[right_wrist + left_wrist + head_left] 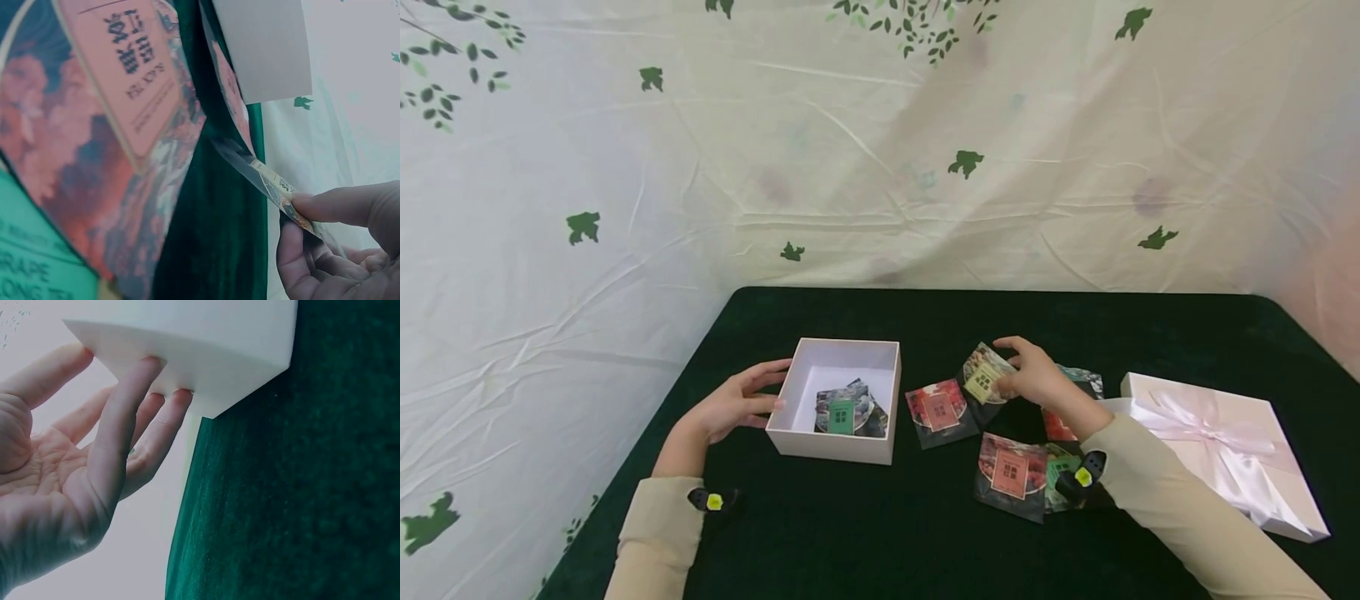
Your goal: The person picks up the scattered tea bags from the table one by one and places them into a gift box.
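Observation:
My right hand (1039, 382) pinches a tea bag sachet with a yellow label (982, 377) between thumb and fingers. In the right wrist view the pinched tea sachet (280, 192) is seen nearly edge-on. A red-labelled tea sachet (938, 411) lies just left of it. At the left, my left hand (730, 408) rests its extended fingertips against the side of a white open box (831, 448). Inside that box lie a few dark sachets, the top one a green-labelled sachet (841, 414). The left wrist view shows fingers (125, 425) touching the box wall.
Nearer me lie another red-labelled sachet (1011, 475) and a green-labelled one (1060, 467) partly under the right wrist. More sachets (1086, 381) sit behind the right forearm. A pale pink lid (1255, 425) with a ribbon bow lies at the right of the dark green table (842, 533).

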{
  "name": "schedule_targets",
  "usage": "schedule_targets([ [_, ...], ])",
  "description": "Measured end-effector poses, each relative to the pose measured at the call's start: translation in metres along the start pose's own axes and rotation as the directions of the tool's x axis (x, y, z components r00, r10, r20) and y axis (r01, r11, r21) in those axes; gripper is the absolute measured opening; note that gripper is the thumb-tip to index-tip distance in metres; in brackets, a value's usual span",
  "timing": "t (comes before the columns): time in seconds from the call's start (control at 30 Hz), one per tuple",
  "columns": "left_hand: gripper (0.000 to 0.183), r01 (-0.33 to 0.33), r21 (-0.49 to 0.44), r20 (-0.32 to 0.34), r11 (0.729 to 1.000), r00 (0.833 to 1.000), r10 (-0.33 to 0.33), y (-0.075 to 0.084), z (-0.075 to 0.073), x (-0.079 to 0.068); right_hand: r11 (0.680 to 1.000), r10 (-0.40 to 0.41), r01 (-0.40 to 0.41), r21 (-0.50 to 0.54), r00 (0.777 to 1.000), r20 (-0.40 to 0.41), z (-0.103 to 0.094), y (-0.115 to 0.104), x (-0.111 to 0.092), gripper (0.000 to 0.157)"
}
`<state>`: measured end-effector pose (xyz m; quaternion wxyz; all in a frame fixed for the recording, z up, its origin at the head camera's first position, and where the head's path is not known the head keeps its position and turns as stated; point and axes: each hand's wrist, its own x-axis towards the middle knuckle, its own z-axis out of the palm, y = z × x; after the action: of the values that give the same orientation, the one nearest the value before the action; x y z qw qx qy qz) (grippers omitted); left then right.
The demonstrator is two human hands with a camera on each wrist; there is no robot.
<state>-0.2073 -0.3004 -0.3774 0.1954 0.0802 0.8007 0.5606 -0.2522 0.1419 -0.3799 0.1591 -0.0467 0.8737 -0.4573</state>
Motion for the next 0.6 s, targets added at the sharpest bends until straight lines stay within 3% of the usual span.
schedule_targets([
  [0.3, 0.061, -0.052, 0.043, -0.042, 0.998, 0.998, 0.054, -0.003, 0.006, -0.003, 0.996, -0.091, 0.092, 0.005, 0.995, -0.041, -0.010, -0.007, -0.003, 0.053],
  [0.6, 0.059, -0.052, 0.066, -0.081, 0.997, 0.995, 0.057, -0.007, 0.013, -0.005, 0.985, -0.158, 0.165, 0.046, 0.980, -0.121, -0.010, -0.023, -0.001, 0.042],
])
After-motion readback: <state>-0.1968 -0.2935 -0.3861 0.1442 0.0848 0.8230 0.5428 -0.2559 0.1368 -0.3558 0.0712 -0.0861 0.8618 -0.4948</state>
